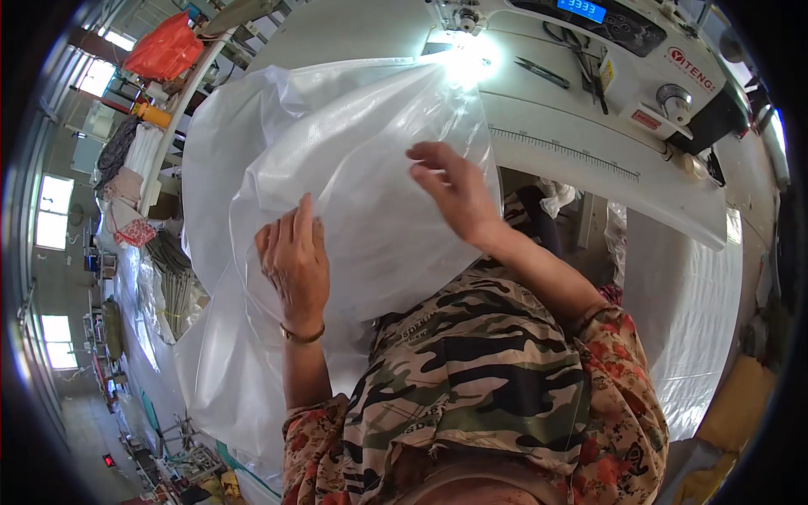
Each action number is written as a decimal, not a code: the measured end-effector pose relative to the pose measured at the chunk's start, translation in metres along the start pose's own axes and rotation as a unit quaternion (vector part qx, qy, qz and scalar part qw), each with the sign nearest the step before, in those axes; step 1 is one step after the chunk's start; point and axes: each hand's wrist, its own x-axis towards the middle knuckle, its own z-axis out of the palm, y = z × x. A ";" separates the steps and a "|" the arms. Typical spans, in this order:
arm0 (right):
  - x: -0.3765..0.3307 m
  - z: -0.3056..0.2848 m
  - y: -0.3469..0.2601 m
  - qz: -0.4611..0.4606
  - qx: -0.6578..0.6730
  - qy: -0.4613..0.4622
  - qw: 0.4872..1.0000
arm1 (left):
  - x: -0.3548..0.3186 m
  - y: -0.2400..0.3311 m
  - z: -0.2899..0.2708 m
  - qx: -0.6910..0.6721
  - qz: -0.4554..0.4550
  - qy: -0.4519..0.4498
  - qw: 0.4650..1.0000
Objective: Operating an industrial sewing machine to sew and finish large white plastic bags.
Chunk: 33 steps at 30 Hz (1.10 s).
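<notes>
A large translucent white woven plastic sack lies across my lap and up onto the white sewing table. My left hand lies flat on the sack's lower left part, fingers together and pointing up. My right hand rests on the sack further right, fingers bent and pressing the material. The sack's top edge reaches the lit spot under the sewing machine's needle.
An industrial sewing machine with a blue display stands at the top right, with scissors on the table beside it. More white woven material hangs at the right. An orange bag and stacked cloth sit on shelves at the left.
</notes>
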 end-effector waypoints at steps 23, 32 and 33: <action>0.004 -0.022 0.001 -0.008 -0.046 -0.125 0.991 | 0.052 -0.005 -0.006 -0.392 -0.085 -0.058 0.914; 0.010 -0.022 -0.019 -0.117 -0.290 -0.254 0.915 | 0.064 0.000 -0.004 -0.378 -0.022 -0.165 0.911; 0.006 -0.025 -0.025 -0.014 -0.224 -0.369 0.902 | 0.062 0.000 -0.002 -0.367 -0.034 -0.176 0.913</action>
